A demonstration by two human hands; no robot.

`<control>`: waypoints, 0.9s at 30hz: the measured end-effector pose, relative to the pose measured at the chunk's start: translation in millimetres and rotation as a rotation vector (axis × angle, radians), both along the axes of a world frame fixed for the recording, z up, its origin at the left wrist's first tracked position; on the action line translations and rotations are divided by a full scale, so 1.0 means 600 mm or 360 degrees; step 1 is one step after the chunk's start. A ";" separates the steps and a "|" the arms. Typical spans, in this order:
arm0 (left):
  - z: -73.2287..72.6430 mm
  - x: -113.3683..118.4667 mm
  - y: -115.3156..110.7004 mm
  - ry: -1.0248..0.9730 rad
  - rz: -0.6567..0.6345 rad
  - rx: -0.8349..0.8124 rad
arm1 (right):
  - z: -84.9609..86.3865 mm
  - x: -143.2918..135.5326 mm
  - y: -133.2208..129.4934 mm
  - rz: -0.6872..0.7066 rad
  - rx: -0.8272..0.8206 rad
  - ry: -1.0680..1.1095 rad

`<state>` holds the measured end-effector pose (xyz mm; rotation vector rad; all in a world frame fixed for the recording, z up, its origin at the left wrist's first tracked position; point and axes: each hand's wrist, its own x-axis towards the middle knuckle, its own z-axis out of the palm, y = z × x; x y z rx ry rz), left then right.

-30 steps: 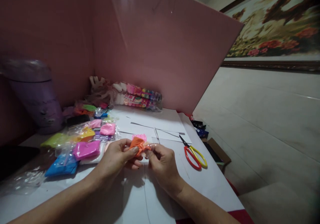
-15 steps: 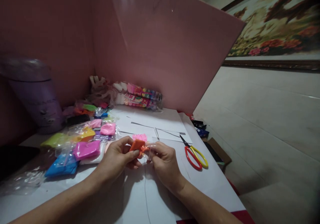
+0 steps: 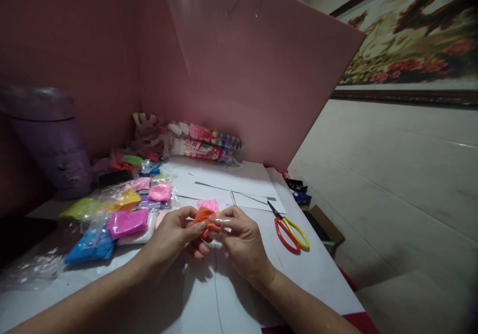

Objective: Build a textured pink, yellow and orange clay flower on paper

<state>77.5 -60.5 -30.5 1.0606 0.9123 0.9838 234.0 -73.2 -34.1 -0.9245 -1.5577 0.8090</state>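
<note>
My left hand (image 3: pixel 175 230) pinches a small packet of orange modelling clay (image 3: pixel 203 216) between thumb and fingers. Clear plastic wrapping from that packet is gripped in my right hand (image 3: pixel 245 237), close beside the left. Just behind the packet lies a pink textured piece (image 3: pixel 207 204), partly hidden by my fingers. A thin dark line, wire or thread (image 3: pixel 217 286), runs on the white paper below my hands. Scissors (image 3: pixel 290 233) with one red and one yellow handle lie open to the right of my right hand.
Several bagged clay packets, among them a magenta packet (image 3: pixel 128 223) and a blue packet (image 3: pixel 90 246), cover the left side. A purple tumbler (image 3: pixel 52 145) stands behind them. Long clay packs (image 3: pixel 205 144) lie against the pink panel (image 3: pixel 224 65). Dark strips (image 3: pixel 212 186) rest on white paper.
The orange packet has turned and bunched up between my fingers, with the right fingers moved onto its wrapping nearer the clay. The view has shifted very slightly.
</note>
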 end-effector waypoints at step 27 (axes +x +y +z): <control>-0.002 -0.003 0.001 0.0113 0.0153 -0.0025 | 0.006 0.012 0.007 0.0061 -0.0085 -0.0199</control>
